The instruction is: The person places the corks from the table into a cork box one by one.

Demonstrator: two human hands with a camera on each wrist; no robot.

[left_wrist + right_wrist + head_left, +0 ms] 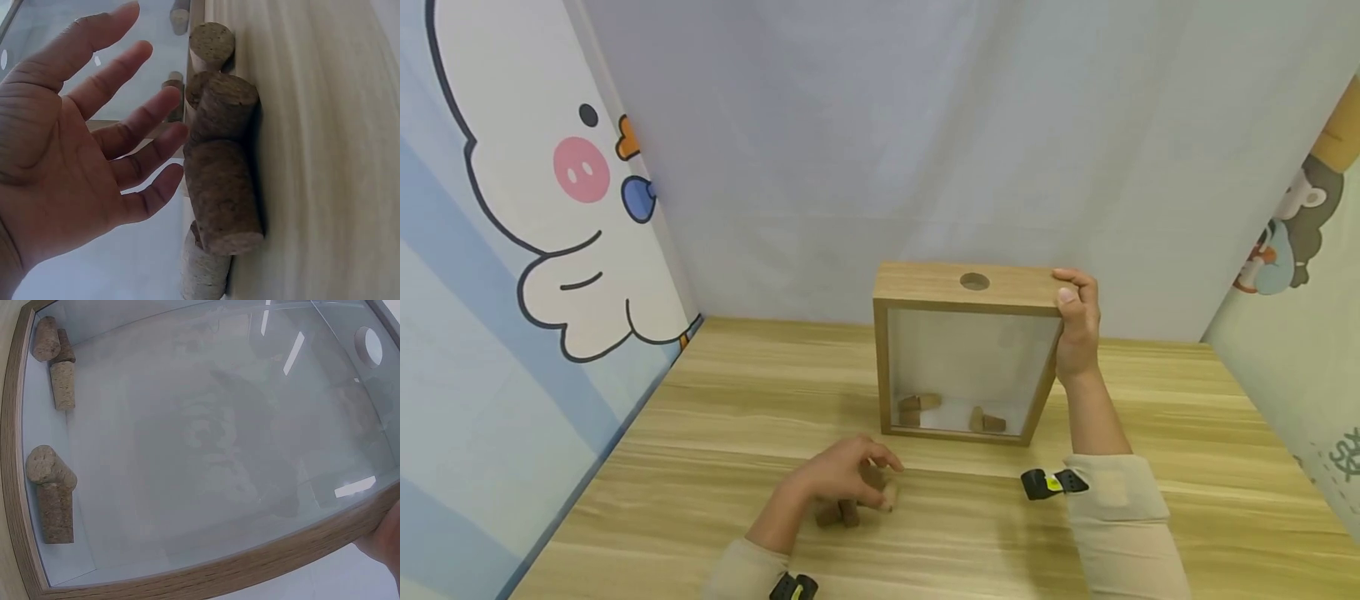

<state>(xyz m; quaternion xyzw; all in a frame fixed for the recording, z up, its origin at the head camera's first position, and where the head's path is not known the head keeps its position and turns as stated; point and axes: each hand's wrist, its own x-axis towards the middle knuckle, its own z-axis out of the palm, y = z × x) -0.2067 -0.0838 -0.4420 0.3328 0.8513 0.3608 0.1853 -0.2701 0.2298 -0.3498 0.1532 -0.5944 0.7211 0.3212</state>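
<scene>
My right hand grips the upper right corner of an upright wooden display box with a clear front and a round hole in its top. Several cork stoppers lie inside along its bottom, in two groups. My left hand hovers in front of the box over a small pile of corks. In the left wrist view, the fingers are spread and loosely bent, with nothing held. Beside them lie darker brown corks and a paler cork. The head view partly hides the pile behind my hand.
The box and loose corks stand on a wood-grain table. A pale curtain hangs behind it. Printed cartoon panels flank both sides, with a white figure at the left. Black straps are near both wrists.
</scene>
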